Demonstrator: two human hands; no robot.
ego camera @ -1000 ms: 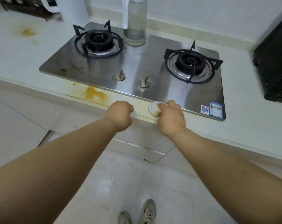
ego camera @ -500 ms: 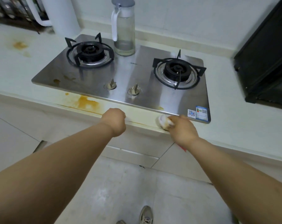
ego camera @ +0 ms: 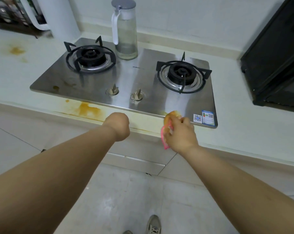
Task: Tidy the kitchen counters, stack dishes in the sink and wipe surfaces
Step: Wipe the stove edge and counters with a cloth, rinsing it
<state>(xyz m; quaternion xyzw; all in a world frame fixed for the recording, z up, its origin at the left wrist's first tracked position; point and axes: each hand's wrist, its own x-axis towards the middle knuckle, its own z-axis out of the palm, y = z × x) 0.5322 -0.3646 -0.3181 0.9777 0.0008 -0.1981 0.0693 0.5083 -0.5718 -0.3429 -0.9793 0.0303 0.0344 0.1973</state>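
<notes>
Right hand (ego camera: 180, 132) grasps a pink-edged cleaning cloth (ego camera: 168, 130), its bunched, yellow-stained end pressed at the front edge of the stainless gas hob (ego camera: 129, 78), just left of the sticker labels (ego camera: 204, 117). We note the left hand (ego camera: 118, 126) clenched in a fist, holding nothing that we can see, resting against the front lip of the white worktop (ego camera: 244, 115).

We record an orange-brown stain (ego camera: 88, 108) on the worktop strip in front of the hob, left of the left hand and apart from the cloth. A second, fainter stain (ego camera: 16, 50) lies on the worktop far left. Small brown marks (ego camera: 56, 87) show on the hob's front left corner.

We observe two black burners, the left burner (ego camera: 90, 58) and the right burner (ego camera: 182, 75), with two control knobs (ego camera: 112, 90) between and in front of them. A clear lidded pitcher (ego camera: 125, 29) stands upright at the hob's rear, between the burners. A black appliance (ego camera: 277, 61) sits on the worktop at right; we cannot tell its type. One shoe (ego camera: 153, 224) shows on the tiled floor below.
</notes>
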